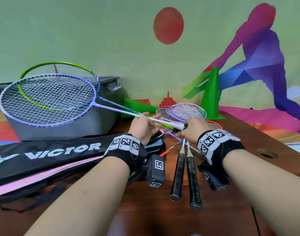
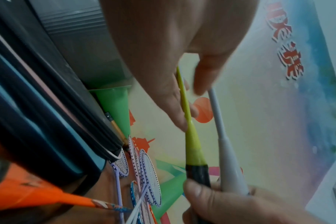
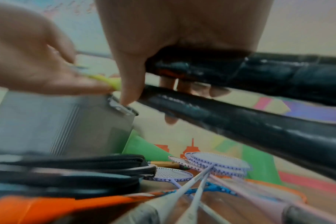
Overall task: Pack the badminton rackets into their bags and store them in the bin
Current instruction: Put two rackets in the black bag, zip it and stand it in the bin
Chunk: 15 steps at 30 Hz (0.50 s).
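Observation:
I hold two rackets together in the air, their heads over the grey bin (image 1: pixel 101 123) at left: a purple-framed racket (image 1: pixel 47 97) and behind it a green-framed racket (image 1: pixel 60 68). My right hand (image 1: pixel 188 129) grips both black handles (image 3: pixel 240 68) side by side. The left hand (image 1: pixel 146 124) pinches the green shaft (image 2: pixel 184 104) between thumb and fingers, just beside the white shaft (image 2: pixel 217 112). A black VICTOR bag (image 1: pixel 43 155) lies flat at left on a pink bag (image 1: pixel 43 178).
Several small rackets (image 1: pixel 185 111) lie piled on the brown table (image 1: pixel 248 133) beyond my hands; two of their black handles (image 1: pixel 178 176) point toward me. An orange racket (image 2: pixel 48 197) lies under the bags. One green cone (image 1: pixel 211 96) stands at the back, another cone (image 1: pixel 137 106) lies by the bin.

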Tool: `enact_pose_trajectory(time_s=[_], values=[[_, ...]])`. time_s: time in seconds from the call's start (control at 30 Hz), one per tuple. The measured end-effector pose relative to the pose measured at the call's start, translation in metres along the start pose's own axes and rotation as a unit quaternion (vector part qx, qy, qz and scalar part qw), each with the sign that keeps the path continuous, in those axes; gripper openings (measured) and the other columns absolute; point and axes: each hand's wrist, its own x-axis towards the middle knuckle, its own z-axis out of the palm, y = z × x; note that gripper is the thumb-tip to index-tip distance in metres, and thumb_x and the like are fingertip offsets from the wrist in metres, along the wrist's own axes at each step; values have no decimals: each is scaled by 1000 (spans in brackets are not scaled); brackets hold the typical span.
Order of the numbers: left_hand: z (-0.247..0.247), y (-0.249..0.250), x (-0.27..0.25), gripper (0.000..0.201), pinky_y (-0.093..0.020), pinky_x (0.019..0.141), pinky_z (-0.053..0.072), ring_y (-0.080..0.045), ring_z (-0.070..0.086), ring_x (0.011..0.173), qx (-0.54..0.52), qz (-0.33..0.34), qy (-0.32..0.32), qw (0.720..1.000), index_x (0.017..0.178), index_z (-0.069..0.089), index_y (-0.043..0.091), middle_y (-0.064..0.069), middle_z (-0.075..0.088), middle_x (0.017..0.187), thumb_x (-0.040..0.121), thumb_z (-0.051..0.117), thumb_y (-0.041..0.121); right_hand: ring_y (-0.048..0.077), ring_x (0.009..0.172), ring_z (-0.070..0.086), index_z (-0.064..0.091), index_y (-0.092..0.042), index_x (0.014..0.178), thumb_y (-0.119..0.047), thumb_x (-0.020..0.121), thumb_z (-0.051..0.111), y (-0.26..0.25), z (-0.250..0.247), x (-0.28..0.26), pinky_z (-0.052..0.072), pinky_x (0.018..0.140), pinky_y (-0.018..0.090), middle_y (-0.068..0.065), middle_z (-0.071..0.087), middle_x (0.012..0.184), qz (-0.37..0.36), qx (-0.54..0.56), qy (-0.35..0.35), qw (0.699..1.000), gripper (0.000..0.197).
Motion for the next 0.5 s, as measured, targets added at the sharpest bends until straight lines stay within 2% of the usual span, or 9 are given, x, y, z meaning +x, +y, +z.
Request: enact_pose_trajectory(time_s=[0.07, 0.13, 0.2, 0.23, 0.27, 0.3, 0.37, 0.43, 0.5], values=[[-6, 4, -5, 19, -38, 88, 48, -27, 55, 79, -19, -36, -43, 998, 86, 41, 9, -19, 58, 110, 89, 31, -7, 23, 73, 56, 54, -18, 64, -50, 69, 75, 1, 2, 9, 35, 51, 24, 5, 59, 74, 11, 6, -51, 999, 38], [-9, 5, -3, 17, -36, 89, 49, -24, 58, 80, -14, -44, -37, 998, 83, 45, 9, -16, 61, 103, 99, 41, 11, 24, 75, 57, 52, -17, 67, -48, 68, 76, -5, 4, 13, 39, 56, 25, 5, 58, 76, 22, 14, -84, 996, 39], [-11, 0, 3, 17, -33, 79, 54, -23, 62, 78, 0, -26, 5, 1000, 90, 48, 9, -14, 63, 94, 101, 42, 20, 26, 85, 60, 53, -15, 73, -40, 73, 73, -15, 8, 11, 46, 76, 30, 6, 61, 83, 18, -21, -67, 997, 31], [-11, -2, 5, 16, -33, 77, 55, -22, 63, 77, 1, -18, 21, 1000, 93, 48, 8, -14, 64, 92, 101, 41, 21, 26, 91, 60, 54, -16, 79, -34, 76, 68, -22, 10, 10, 43, 90, 36, 6, 62, 88, 4, -60, -40, 997, 22], [-12, -4, 7, 17, -33, 77, 55, -22, 64, 77, -1, -13, 34, 999, 94, 47, 8, -14, 64, 90, 102, 39, 21, 26, 95, 59, 55, -18, 87, -29, 79, 62, -29, 14, 9, 36, 101, 42, 5, 63, 92, -17, -98, -16, 995, 15], [-13, -5, 9, 17, -32, 76, 54, -22, 64, 76, -7, -9, 41, 999, 94, 46, 8, -14, 65, 89, 102, 38, 21, 25, 98, 59, 56, -18, 94, -26, 81, 58, -36, 18, 10, 28, 106, 47, 4, 64, 95, -43, -129, 6, 991, 16], [-15, -7, 10, 19, -30, 71, 55, -22, 65, 75, -25, -11, 42, 999, 92, 45, 8, -14, 65, 90, 103, 35, 20, 25, 100, 59, 58, -20, 103, -25, 83, 54, -50, 27, 12, 21, 110, 49, 3, 65, 99, -89, -158, 39, 983, 20], [-17, -8, 10, 21, -28, 65, 56, -18, 67, 70, -28, -20, 36, 999, 92, 47, 9, -10, 66, 92, 103, 34, 22, 25, 102, 59, 59, -22, 102, -23, 85, 51, -61, 31, 16, 22, 109, 47, 2, 66, 99, -112, -160, 57, 979, 18], [-26, -6, 13, 21, -30, 67, 54, -17, 66, 72, -30, -24, 54, 998, 92, 47, 14, -5, 66, 95, 103, 34, 26, 25, 103, 58, 59, -22, 100, -25, 89, 50, -69, 33, 22, 26, 105, 44, 1, 63, 96, -121, -153, 32, 980, 15]])
